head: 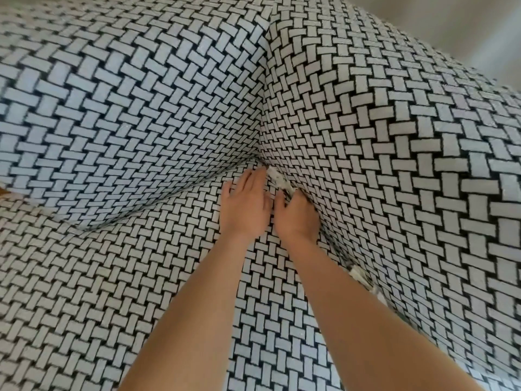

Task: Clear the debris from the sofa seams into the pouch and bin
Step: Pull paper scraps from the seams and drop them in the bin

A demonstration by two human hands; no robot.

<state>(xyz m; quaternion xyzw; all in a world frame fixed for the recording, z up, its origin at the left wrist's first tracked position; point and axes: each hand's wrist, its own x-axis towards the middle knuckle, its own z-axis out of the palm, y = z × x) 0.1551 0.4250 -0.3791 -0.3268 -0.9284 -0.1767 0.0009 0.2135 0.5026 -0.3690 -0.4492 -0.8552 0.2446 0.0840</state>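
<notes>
— Well, where do we have our hands?

— Both are deep in the back right corner of the sofa (141, 277) seat. Our left hand (244, 206) lies flat on the seat, fingers straight and a little spread, tips pointing at the corner. It grips nothing and only presses on the fabric.

— And the other one?

— Our right hand (296, 218) is just beside it, the two thumbs close together. Its fingers curl down into the seam (334, 245) where the seat's right edge meets the side cushion (394, 136). The tips are buried in the fold, so we cannot tell whether they pinch anything.

— Where is the debris?

— The debris (277, 179) is a strip of white scraps wedged in that same seam. It sits just ahead of our right fingers and beside our left fingertips, and runs up toward the corner. We also see a white clump (359, 273) in the seam nearer the seat's front edge, just right of our right forearm.

— What are we leaning over?

— The cover (84, 320) is black with white basketweave blocks, the same on every part. The back cushion (112, 108) bulges over the seat's back edge. Past the side cushion, top right, we see a pale surface (479, 26), too blurred to tell wall from floor. An orange-brown sliver (2, 191) shows at the far left, too small for us to identify.
</notes>
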